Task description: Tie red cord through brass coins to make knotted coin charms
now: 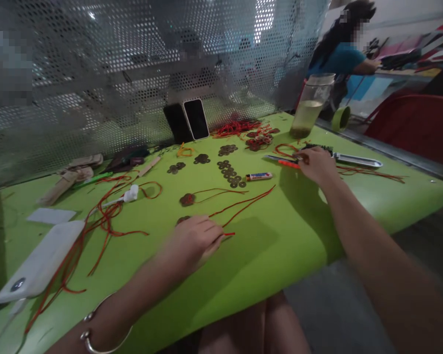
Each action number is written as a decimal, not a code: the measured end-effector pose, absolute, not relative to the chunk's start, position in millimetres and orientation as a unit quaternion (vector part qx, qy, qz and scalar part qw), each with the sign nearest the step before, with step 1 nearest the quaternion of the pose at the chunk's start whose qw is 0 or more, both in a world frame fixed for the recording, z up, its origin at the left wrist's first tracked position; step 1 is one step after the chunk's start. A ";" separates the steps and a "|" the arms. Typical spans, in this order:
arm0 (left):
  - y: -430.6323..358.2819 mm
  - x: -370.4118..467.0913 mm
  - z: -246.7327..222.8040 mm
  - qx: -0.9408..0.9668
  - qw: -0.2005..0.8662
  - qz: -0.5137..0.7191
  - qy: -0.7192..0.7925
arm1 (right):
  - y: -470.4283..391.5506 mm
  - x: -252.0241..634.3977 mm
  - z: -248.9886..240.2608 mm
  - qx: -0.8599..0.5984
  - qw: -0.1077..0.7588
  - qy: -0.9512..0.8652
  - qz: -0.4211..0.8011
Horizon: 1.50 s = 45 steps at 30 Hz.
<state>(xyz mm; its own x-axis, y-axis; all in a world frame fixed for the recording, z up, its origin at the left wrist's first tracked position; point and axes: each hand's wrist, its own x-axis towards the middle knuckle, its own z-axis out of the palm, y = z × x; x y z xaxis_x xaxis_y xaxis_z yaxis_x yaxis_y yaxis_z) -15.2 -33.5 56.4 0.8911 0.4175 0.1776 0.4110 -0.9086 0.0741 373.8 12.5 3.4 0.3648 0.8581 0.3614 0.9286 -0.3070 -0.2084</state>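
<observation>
Cord [260, 196], thin and red, runs in two lines from the left hand [197, 240] up toward the right, and the lines come together just right of the middle of the frame. The left hand, low in the middle, has its fingers pinched on this cord, and a short red end [229, 234] pokes out past the fingertips. Dark coins [183, 219] peek out behind that hand. Just above them sits a flower-shaped coin bundle [187, 199], brown with red on it, and its two thin red tails reach right. Right of the middle, the right hand [318, 164] bends its fingers down by a grey pointed tool [275, 158] and an orange-red stick [288, 164]; I cannot tell if it grips either. Everything lies on the green table [243, 275].
</observation>
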 end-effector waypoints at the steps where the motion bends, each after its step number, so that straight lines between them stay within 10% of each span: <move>1: -34.6 -16.1 55.0 0.972 0.017 0.104 0.209 | 11.0 377.6 3.6 -0.808 0.196 -0.549 -0.089; 21: -44.7 -27.2 38.1 0.965 0.032 0.159 0.207 | -11.5 401.7 11.2 -0.811 0.185 -0.553 -0.054; 27: -47.4 -25.9 40.1 0.964 0.024 0.153 0.217 | -38.8 360.5 31.2 -0.798 0.327 -0.474 -0.178; 35: -45.9 -26.8 41.5 0.958 0.033 0.163 0.233 | -117.0 236.5 23.2 -0.556 0.292 -0.758 0.177; 45: -46.6 -23.8 40.0 0.960 0.040 0.154 0.230 | -129.5 226.6 12.6 -0.551 0.255 -0.780 0.148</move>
